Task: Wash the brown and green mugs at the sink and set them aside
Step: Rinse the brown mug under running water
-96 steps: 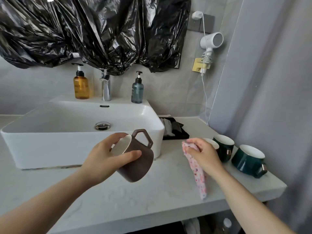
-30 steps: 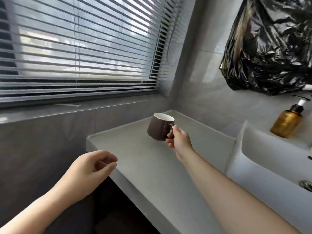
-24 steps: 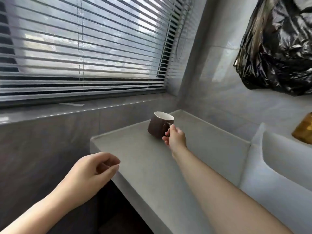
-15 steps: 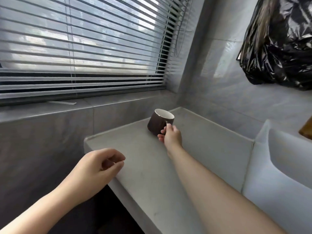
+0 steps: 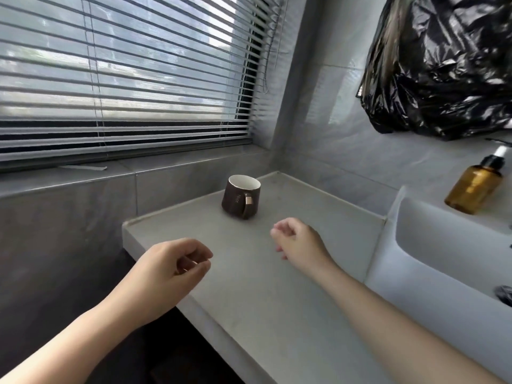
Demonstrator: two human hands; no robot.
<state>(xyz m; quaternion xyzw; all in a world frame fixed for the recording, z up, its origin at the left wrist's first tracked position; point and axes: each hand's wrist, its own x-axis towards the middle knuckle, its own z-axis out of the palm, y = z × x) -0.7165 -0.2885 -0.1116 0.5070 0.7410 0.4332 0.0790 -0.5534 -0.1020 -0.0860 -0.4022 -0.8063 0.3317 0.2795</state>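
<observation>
The brown mug [image 5: 240, 196] stands upright on the grey counter [image 5: 249, 273] left of the sink, near the far corner, its handle turned toward me. My right hand [image 5: 297, 241] hovers a short way in front of the mug, fingers loosely curled, holding nothing. My left hand [image 5: 171, 268] hangs over the counter's left front edge, fingers loosely curled and empty. No green mugs are in view.
The white basin [image 5: 421, 261] borders the counter on the right, with an amber pump bottle [image 5: 475, 188] on its back ledge. A black plastic sheet [image 5: 443, 62] hangs above. A window with slatted blinds [image 5: 124, 79] and a tiled ledge run along the left.
My right hand set the brown mug down on the counter, let go of its handle and drew back toward me. The left hand stayed loosely curled near the counter edge.
</observation>
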